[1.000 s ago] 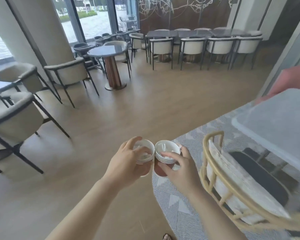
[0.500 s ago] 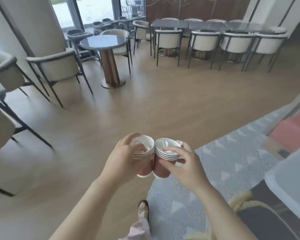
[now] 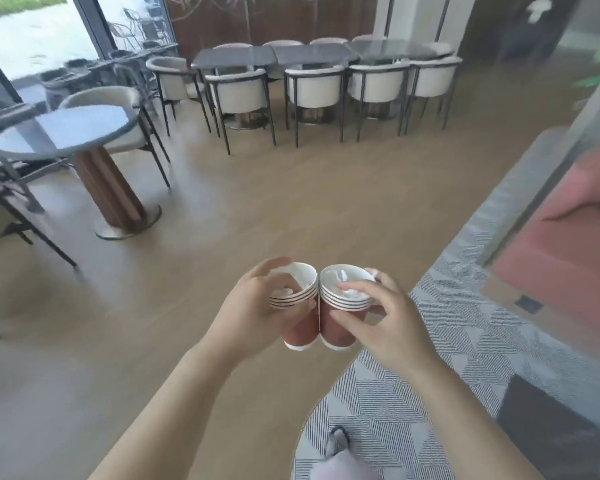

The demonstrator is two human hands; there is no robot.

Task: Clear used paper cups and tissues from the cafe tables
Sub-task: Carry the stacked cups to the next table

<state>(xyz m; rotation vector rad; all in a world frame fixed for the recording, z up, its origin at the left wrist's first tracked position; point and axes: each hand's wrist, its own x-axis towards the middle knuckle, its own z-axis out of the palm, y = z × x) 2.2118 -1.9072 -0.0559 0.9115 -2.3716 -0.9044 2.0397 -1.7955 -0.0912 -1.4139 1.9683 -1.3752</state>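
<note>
I carry two stacks of nested paper cups, reddish-brown with white rims, held side by side in front of me and touching. My left hand (image 3: pixel 257 306) grips the left stack (image 3: pixel 300 336), with fingers curled over its rim. My right hand (image 3: pixel 385 317) grips the right stack (image 3: pixel 336 332), thumb across the mouth. White crumpled tissue (image 3: pixel 343 277) sits inside the top cup of the right stack; the left stack's top cup also shows something white.
A round grey table (image 3: pixel 66 131) on a wooden pedestal stands at left with chairs around it. A long dark table (image 3: pixel 274 55) with several white chairs lines the back. A patterned rug (image 3: pixel 447 341) and a pink sofa (image 3: pixel 568 258) lie at right. Wooden floor (image 3: pixel 257 202) stretches ahead.
The view has swung right and moved forward: the round table is now close at left, the white table and yellow chair at right are gone. Both hands keep their cup stacks.
</note>
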